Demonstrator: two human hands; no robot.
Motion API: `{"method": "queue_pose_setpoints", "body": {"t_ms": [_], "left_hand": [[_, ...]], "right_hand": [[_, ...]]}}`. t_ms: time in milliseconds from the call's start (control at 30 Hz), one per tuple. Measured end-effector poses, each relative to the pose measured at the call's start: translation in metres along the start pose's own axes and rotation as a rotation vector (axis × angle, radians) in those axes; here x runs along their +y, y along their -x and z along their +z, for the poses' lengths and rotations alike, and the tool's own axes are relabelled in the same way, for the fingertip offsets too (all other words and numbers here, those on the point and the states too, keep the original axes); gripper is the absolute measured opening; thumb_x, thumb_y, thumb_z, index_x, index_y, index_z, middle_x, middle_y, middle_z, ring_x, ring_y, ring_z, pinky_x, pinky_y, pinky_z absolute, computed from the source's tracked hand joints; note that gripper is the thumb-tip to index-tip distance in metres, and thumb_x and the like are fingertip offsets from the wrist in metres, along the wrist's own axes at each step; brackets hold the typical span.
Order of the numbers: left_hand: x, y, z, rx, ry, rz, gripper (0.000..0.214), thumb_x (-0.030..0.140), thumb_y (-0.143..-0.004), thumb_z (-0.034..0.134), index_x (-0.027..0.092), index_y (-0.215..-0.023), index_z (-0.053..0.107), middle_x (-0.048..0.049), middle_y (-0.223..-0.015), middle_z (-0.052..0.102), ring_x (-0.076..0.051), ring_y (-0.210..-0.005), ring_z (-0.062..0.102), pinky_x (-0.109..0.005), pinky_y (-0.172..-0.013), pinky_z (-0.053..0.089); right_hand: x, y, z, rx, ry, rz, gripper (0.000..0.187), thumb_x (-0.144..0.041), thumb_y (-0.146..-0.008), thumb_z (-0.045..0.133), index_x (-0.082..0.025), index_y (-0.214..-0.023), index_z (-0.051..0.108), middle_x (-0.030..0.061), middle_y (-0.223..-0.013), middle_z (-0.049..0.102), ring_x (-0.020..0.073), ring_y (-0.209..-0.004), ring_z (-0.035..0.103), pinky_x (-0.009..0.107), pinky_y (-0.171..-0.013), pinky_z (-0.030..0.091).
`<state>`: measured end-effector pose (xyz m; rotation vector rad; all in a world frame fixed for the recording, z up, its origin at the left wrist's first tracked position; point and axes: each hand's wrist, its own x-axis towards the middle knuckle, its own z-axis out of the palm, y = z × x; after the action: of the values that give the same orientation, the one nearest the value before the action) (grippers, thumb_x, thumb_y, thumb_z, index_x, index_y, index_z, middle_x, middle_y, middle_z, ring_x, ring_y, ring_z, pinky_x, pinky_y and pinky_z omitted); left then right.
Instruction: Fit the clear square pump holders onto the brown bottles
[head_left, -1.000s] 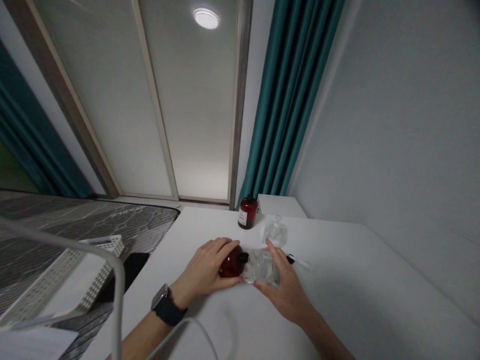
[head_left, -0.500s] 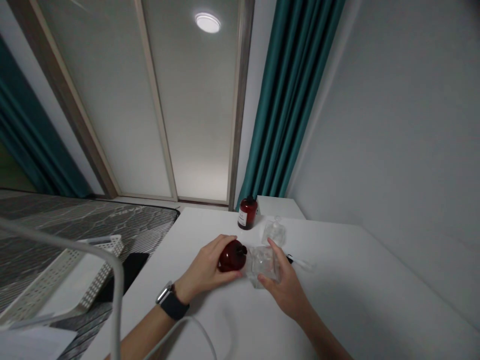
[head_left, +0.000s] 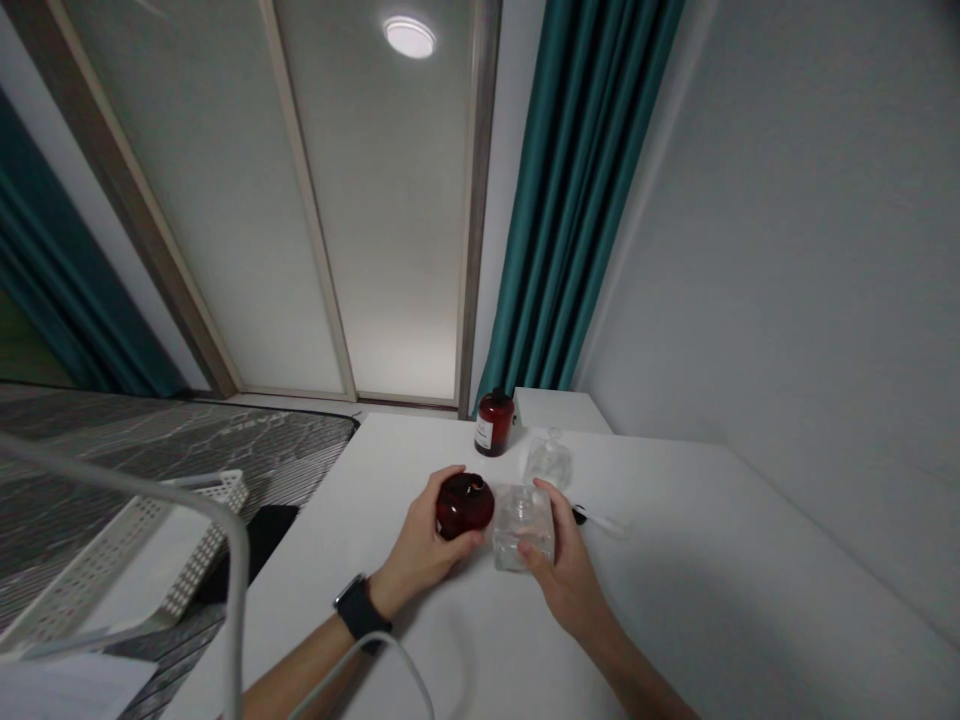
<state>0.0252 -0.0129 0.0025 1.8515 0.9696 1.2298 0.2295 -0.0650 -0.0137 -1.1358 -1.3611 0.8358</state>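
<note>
Red glass nearest: I have the left hand (head_left: pixel 424 545) cupping a round dark-red glass bottle (head_left: pixel 465 505), fingers curled over its far side, likely because a round body needs wrapping to stay secure. Right hand (head_left: pixel 562 580) clasps a square clear glass bottle (head_left: pixel 523 527) just beside it, with the flat faces allowing a simple side grip. Both sit low over the white tabletop (head_left: pixel 712 560). Farther out: a black-tipped dropper (head_left: pixel 600 522) to the right, a clear glass bottle (head_left: pixel 547 462), then a labelled dark-red bottle (head_left: pixel 494 423) near the far edge.
</note>
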Motion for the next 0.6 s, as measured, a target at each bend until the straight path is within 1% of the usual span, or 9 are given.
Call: {"method": "queue_pose_setpoints", "body": {"t_ms": [100,167,233,333,433,500,600], "left_hand": [[-0.003,0.002,0.006,0.039,0.071,-0.026,0.069,0.050,-0.075,0.072,0.017,-0.129,0.045,-0.0126,-0.120,0.064,-0.029,-0.107,0.064,-0.044,-0.095,0.050],[-0.004,0.002,0.010,0.051,0.117,-0.027,0.067,0.050,-0.077,0.071,0.018,-0.130,0.043,-0.0125,-0.121,0.063,-0.029,-0.109,0.064,-0.046,-0.098,0.050],[-0.004,0.003,0.012,0.047,0.158,-0.027,0.070,0.053,-0.079,0.070,0.018,-0.131,0.041,-0.0131,-0.123,0.061,-0.029,-0.110,0.063,-0.047,-0.099,0.050],[-0.003,0.003,0.013,0.031,0.186,-0.038,0.078,0.060,-0.080,0.069,0.019,-0.137,0.036,-0.0148,-0.128,0.059,-0.030,-0.113,0.063,-0.047,-0.101,0.050],[-0.003,0.003,0.012,0.021,0.188,-0.040,0.083,0.064,-0.079,0.068,0.018,-0.140,0.033,-0.0161,-0.131,0.058,-0.031,-0.116,0.063,-0.048,-0.103,0.049],[-0.004,0.002,0.012,0.005,0.208,-0.040,0.084,0.062,-0.079,0.069,0.018,-0.140,0.033,-0.0169,-0.132,0.057,-0.031,-0.116,0.063,-0.048,-0.103,0.049],[-0.006,0.002,0.010,-0.022,0.246,-0.057,0.079,0.050,-0.081,0.071,0.019,-0.142,0.031,-0.0165,-0.133,0.057,-0.030,-0.116,0.063,-0.048,-0.104,0.049]], "right_hand": [[-0.003,0.001,0.005,-0.021,-0.054,0.022,0.072,-0.042,-0.083,0.067,-0.021,-0.144,0.035,0.0140,-0.135,0.059,0.0264,-0.113,0.066,0.040,-0.098,0.054],[-0.006,0.001,0.007,-0.032,-0.104,0.051,0.076,-0.039,-0.081,0.068,-0.021,-0.146,0.032,0.0135,-0.132,0.061,0.0265,-0.109,0.068,0.041,-0.097,0.055],[-0.009,0.001,0.009,-0.028,-0.135,0.085,0.082,-0.034,-0.078,0.071,-0.022,-0.148,0.030,0.0129,-0.134,0.060,0.0271,-0.112,0.067,0.042,-0.098,0.054],[-0.011,0.001,0.010,-0.026,-0.138,0.123,0.092,-0.026,-0.072,0.073,-0.025,-0.151,0.025,0.0133,-0.144,0.052,0.0276,-0.120,0.062,0.043,-0.100,0.053],[-0.013,0.002,0.010,-0.036,-0.123,0.121,0.100,-0.023,-0.068,0.073,-0.025,-0.153,0.021,0.0143,-0.147,0.047,0.0276,-0.120,0.062,0.042,-0.098,0.054],[-0.014,0.002,0.010,-0.040,-0.114,0.117,0.101,-0.023,-0.068,0.074,-0.025,-0.154,0.020,0.0142,-0.144,0.050,0.0271,-0.117,0.064,0.041,-0.095,0.055],[-0.016,0.002,0.010,-0.047,-0.128,0.127,0.096,-0.024,-0.069,0.073,-0.024,-0.151,0.024,0.0128,-0.132,0.059,0.0260,-0.108,0.067,0.040,-0.091,0.056]]}}
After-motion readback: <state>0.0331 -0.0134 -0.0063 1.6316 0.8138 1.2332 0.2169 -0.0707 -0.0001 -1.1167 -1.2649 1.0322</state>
